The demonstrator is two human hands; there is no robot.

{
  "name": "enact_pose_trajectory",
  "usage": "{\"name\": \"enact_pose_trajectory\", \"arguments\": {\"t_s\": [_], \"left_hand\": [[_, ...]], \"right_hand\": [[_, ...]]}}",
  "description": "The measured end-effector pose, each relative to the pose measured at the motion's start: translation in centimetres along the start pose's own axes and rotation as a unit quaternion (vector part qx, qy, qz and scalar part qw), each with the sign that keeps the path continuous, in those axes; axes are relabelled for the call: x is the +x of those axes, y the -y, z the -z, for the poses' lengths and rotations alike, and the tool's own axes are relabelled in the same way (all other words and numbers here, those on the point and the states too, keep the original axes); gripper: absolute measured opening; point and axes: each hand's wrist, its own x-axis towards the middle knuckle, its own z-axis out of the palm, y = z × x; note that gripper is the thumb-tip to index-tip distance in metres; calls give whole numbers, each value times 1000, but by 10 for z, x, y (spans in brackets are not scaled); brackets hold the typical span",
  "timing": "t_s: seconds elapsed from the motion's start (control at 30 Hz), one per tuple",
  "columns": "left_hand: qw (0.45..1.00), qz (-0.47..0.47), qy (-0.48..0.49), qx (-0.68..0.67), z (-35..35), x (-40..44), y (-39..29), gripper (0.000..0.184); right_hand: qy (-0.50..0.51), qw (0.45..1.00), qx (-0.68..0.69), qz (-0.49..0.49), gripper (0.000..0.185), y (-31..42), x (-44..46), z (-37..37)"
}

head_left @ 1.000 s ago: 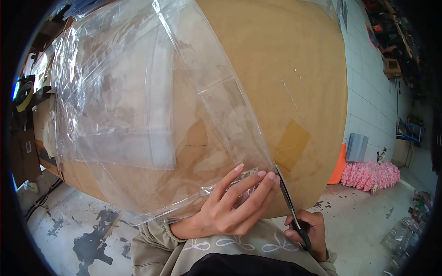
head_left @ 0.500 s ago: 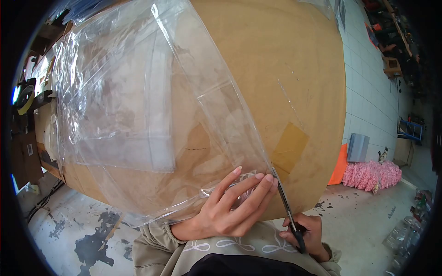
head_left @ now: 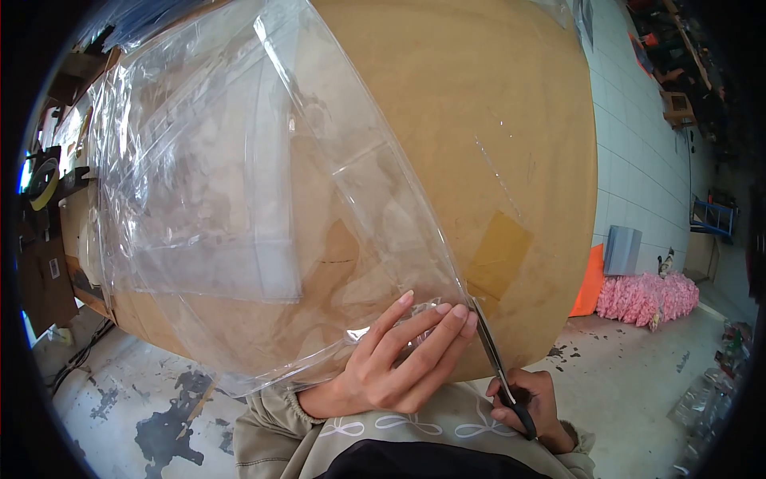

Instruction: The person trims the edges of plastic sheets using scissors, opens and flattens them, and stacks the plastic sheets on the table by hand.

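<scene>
A large clear plastic sheet (head_left: 375,184) lies over the cardboard-covered table, its long edge running diagonally down toward my hands. My left hand (head_left: 411,355) is on the sheet's near corner, fingers bent over gathered film, thumb hidden beneath; it grips the plastic by the edge. In my right hand (head_left: 531,403) is a pair of black-handled scissors (head_left: 495,355), my fingers closed round the handles. The blades point up and away from me, their tips at the sheet's edge beside my left fingertips. Whether the blades are fully closed is hard to make out.
Brown cardboard (head_left: 495,88) covers the table, with a strip of tan tape (head_left: 499,251) on it. Stacked clear plastic (head_left: 199,191) lies at left. A tape roll (head_left: 45,185) is at the far left. Pink material (head_left: 646,299) and an orange piece (head_left: 588,281) sit beyond the right edge.
The scissors and my right hand have shifted very slightly. My left hand stays on the sheet, and the view has moved a little.
</scene>
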Motion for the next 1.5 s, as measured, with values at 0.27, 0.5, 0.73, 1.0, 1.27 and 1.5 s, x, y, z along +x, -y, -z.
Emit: {"name": "enact_pose_trajectory", "arguments": {"t_s": [0.27, 0.5, 0.73, 1.0, 1.27, 1.5], "left_hand": [[1000, 6, 3, -10, 2, 0, 1, 23], [1000, 1, -14, -16, 3, -1, 1, 22], [999, -27, -14, -18, 17, -8, 2, 26], [999, -23, -19, -45, 27, -19, 3, 26], [996, -65, -7, -65, 30, -25, 9, 25], [990, -84, -7, -109, 25, -32, 11, 28]], "right_hand": [[-41, 999, 13, -21, 29, 8, -1, 1], [-305, 932, -188, 49, 42, 36, 21, 3], [-277, 663, -612, 331, 26, 77, 75, -1], [-70, 549, -548, 627, 11, 84, 102, -4], [-54, 544, -522, 655, 4, 87, 113, -3], [-246, 701, -437, 508, 11, 115, 174, 39]]}}
